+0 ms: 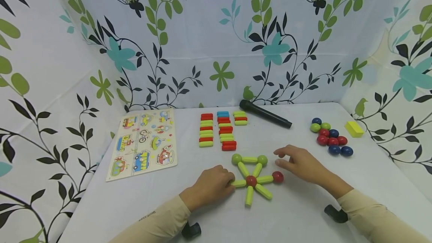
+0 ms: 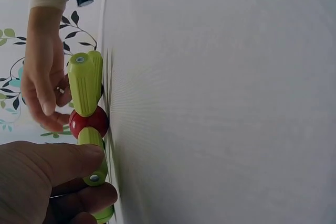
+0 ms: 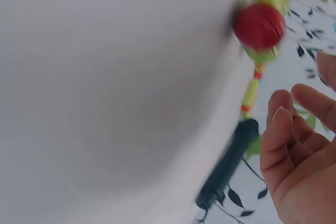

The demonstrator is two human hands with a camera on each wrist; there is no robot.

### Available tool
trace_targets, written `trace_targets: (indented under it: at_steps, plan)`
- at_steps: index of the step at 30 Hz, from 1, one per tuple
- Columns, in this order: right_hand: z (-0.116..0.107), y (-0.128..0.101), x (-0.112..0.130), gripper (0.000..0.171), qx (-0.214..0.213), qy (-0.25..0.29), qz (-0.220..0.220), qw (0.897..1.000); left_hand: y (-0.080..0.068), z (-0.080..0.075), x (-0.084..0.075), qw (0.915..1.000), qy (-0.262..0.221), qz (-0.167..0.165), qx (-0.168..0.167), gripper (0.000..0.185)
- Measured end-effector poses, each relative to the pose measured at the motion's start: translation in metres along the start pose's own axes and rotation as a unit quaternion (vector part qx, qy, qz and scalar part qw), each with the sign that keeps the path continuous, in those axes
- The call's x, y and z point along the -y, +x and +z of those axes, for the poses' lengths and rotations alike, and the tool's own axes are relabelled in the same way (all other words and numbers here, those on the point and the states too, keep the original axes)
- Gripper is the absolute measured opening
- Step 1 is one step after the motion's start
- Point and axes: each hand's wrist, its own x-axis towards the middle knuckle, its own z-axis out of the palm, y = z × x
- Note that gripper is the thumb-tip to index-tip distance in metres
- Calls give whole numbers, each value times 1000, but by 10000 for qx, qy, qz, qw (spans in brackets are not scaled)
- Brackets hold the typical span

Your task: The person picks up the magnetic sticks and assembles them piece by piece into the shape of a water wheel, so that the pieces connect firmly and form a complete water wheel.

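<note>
Leaf-printed cloth [image 1: 209,40] hangs behind the white bench [image 1: 297,216], where the rod-and-ball figure [image 1: 251,181] lies between my hands. With my left hand [image 1: 213,186] I pinch its left-pointing green rod [image 1: 239,183] between thumb and fingers. My right hand [image 1: 300,162] holds nothing, its fingers loosely bent and parted, near the outer red ball [image 1: 278,177] but not touching it. I judge the pieces light, hard and not fragile; their glossy balls [image 1: 262,160] may slip under a fingertip, while the grooved rods [image 2: 83,90] should give better purchase. Shiny discs [image 2: 80,60] show in the rod ends, perhaps magnets, so I expect joints to part before anything breaks. I'd grip close to the central red ball [image 2: 88,123], never lifting by an outer one.
</note>
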Motion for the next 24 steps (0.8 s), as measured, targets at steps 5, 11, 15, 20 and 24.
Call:
trace_targets:
  at_steps: [5,11,15,20,24]
  plan:
    - [-15,31,0,34,-316,-342,-75,9989,0,1,0,10000,12,21,3,10]
    - [-25,84,10,33,-291,-1188,-23,9925,0,2,0,10000,-45,69,48,11]
    - [-34,126,15,32,-78,-1818,-196,9831,3,5,0,9997,-95,104,194,13]
    - [-21,176,23,30,317,-2327,-438,9710,0,9,-1,9996,-85,95,244,13]
    - [-5,195,33,28,518,-2561,-560,9636,-1,8,-1,9997,-102,178,131,12]
